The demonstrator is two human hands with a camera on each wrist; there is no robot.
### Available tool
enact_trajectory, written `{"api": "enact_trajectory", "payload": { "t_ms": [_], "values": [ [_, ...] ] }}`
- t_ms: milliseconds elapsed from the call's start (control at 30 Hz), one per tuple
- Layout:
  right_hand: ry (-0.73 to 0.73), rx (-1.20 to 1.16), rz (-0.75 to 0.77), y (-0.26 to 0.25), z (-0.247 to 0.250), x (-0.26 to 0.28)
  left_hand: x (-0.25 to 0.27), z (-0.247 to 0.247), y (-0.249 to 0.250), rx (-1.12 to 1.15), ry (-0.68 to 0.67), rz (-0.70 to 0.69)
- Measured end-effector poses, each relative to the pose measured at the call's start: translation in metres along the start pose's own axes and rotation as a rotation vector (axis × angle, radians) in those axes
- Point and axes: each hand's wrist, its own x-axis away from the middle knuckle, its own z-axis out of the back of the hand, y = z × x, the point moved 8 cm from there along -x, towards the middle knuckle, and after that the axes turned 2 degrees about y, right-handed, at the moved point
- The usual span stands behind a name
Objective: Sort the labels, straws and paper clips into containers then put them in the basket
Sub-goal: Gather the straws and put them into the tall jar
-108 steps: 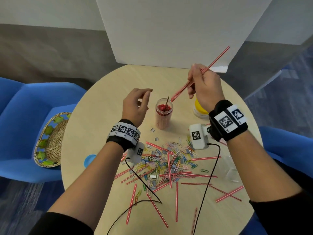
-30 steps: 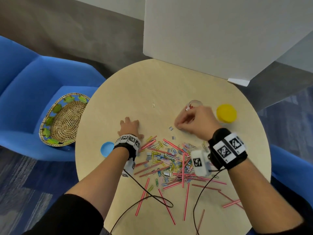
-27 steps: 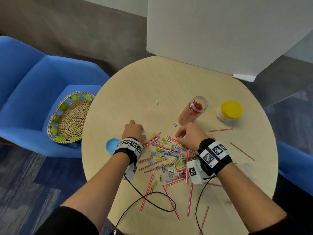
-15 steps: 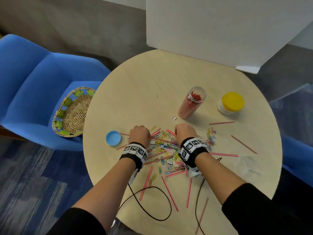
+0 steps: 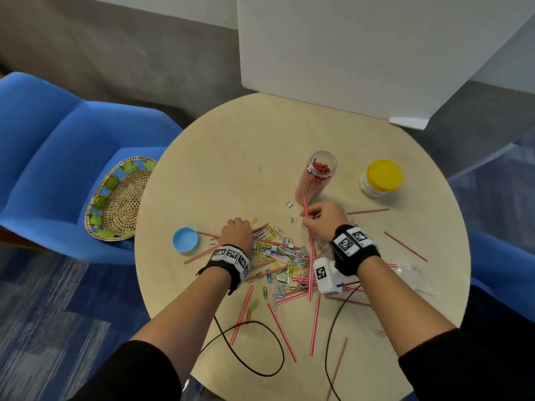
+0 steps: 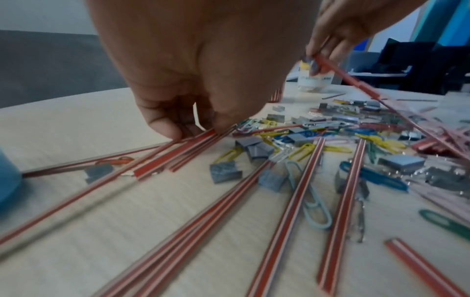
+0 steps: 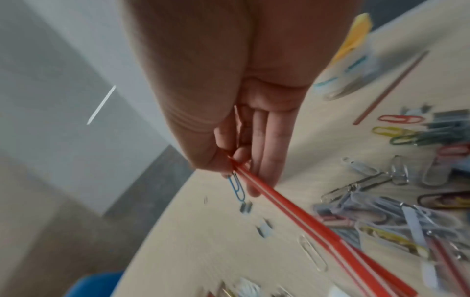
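Observation:
My right hand (image 5: 307, 219) pinches red-striped straws (image 5: 310, 250) just in front of the clear jar (image 5: 315, 180), which holds several straws. The straws' far ends trail down over the pile. In the right wrist view, a blue paper clip (image 7: 236, 185) hangs at my right hand's (image 7: 234, 160) fingertips. My left hand (image 5: 236, 228) is curled at the pile's left edge. Its fingertips (image 6: 167, 130) pinch the ends of several straws (image 6: 178, 156) that lie on the table. Coloured paper clips (image 5: 278, 256) and small grey labels (image 5: 289, 204) are mixed with loose straws.
A yellow-lidded jar (image 5: 382, 176) stands right of the straw jar. A blue lid (image 5: 185, 239) lies left of my left hand. A clear container (image 5: 411, 273) sits near the table's right edge. The woven basket (image 5: 121, 198) rests on a blue chair at left. Black cables loop near the front edge.
My right hand has lifted off the pile with straws pinched and moved toward the straw jar. My left hand stayed at the pile's left edge.

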Motion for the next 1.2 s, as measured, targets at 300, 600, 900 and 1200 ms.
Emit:
{"api": "enact_trajectory", "payload": {
  "t_ms": [300,600,900,1200],
  "values": [
    [0.210,-0.769,-0.096,0.056,0.062,0.052,-0.001,0.012,0.003,0.067,0.055,-0.047],
    [0.039,-0.105,-0.232,0.108,0.021,0.097,0.023,0.057,0.007,0.307,0.253,-0.051],
    [-0.019,0.274,-0.262,0.136,0.006,0.111,0.104,0.011,0.088,0.342,-0.123,-0.521],
    [-0.081,0.553,-0.147,0.141,-0.011,0.109,0.147,-0.056,0.123,0.076,-0.186,-0.712]
  ]
}}
